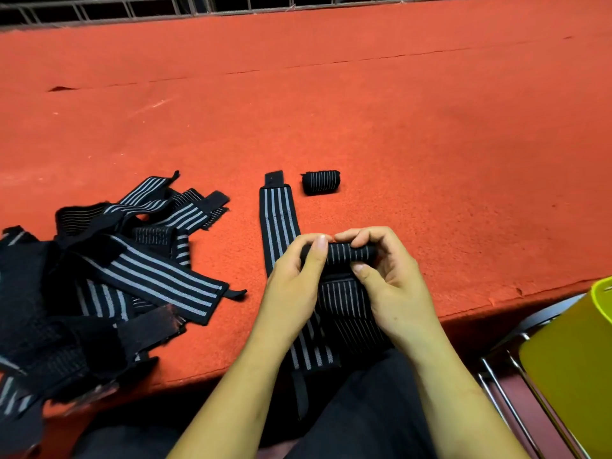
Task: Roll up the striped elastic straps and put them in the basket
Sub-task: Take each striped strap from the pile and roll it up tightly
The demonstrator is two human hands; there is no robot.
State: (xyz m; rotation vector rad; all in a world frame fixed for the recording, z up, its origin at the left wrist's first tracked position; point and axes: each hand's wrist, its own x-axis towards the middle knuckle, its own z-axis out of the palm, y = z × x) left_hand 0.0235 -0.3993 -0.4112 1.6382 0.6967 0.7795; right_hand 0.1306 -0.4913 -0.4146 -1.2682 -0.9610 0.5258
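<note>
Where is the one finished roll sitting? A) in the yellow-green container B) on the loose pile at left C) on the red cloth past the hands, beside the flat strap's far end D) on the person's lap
C: the finished roll lies on the red cloth, just right of the far end of the flat strap, apart from the pile. The left hand and right hand grip a half-rolled strap.

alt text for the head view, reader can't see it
The left hand and right hand pinch a half-rolled striped strap over a red table. A finished roll lies beyond, a heap of loose straps at left, a yellow-green basket at right.
</note>
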